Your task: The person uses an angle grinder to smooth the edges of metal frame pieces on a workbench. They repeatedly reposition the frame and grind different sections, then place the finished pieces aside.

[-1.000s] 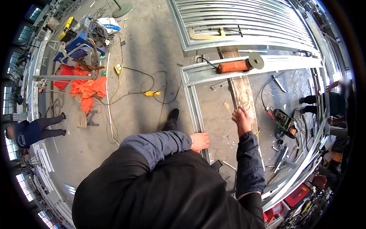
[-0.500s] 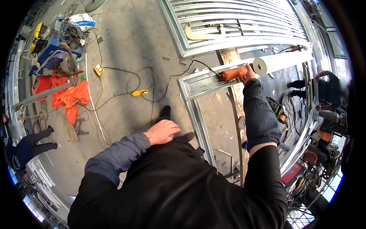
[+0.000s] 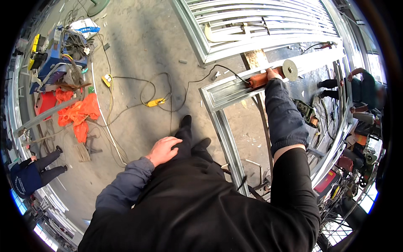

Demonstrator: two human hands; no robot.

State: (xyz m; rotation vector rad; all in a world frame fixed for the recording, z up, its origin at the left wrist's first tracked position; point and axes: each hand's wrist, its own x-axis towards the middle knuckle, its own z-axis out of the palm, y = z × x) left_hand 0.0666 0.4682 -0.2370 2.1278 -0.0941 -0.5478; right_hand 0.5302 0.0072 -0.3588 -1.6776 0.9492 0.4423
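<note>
Gripping the orange angle grinder (image 3: 257, 80) by its body, the right hand (image 3: 275, 74) was at the end of a well-extended arm, its grip closed around the casing close behind the disc (image 3: 290, 70). The grinder lay along the upper rail of a silvery metal frame (image 3: 222, 95), with the disc toward the right and the tail toward the left. From that tail a black cable (image 3: 218, 66) ran off over the floor (image 3: 138, 46) in loose loops, passing near a yellow connector (image 3: 156, 102).

The left hand (image 3: 164, 151) was empty, its fingers loosely extended over the person's thigh; whether it touched the trousers could not be told. The person's dark shoes (image 3: 186, 122) were on the floor, left of the frame's long side rail.

Beyond the grinder was a slatted metal panel (image 3: 260, 12) with a pale clamp (image 3: 210, 33) on it, and a wooden board (image 3: 256, 58) showed between panel and frame. To the right were a green machine (image 3: 303, 110) and, farther out, a bending co-worker (image 3: 364, 91). On the left, orange sheeting (image 3: 87, 112) lay crumpled near a blue machine (image 3: 51, 63), and another person in dark clothes (image 3: 26, 179) was near the picture's edge.
</note>
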